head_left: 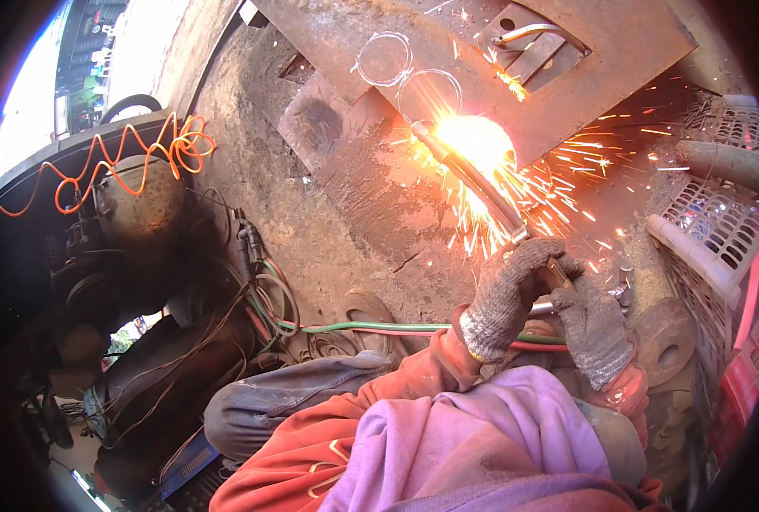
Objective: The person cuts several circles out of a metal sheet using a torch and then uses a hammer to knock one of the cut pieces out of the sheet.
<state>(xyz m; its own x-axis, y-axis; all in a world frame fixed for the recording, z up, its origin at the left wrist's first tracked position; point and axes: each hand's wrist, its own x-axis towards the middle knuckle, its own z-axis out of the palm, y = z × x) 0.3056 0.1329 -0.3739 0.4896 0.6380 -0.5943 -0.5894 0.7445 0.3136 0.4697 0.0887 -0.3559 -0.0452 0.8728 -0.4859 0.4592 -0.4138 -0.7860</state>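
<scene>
Both my hands wear grey knit gloves and grip a cutting torch (pixel 486 189). My left hand (pixel 511 294) is wrapped round the torch body, ahead of my right hand (pixel 594 328), which closes on its rear end. Bright flame and flying sparks at the tip hide the cut at the edge of a rusty steel plate (pixel 567 102). Two chalk circles (pixel 383 61) are drawn on the plate, the nearer one beside the glare. Farther right on the plate, a bent metal rod (pixel 543 31) lies across a rectangular piece. Green and red hoses (pixel 371 326) run leftward from near my hands.
An orange coiled hose (pixel 145 166) hangs at the left over dark machinery. To the right stand a white plastic basket (pixel 695 243), a metal pipe (pixel 725 162) and a thick round piece with a hole (pixel 663 346). Sparks scatter right across the stained ground.
</scene>
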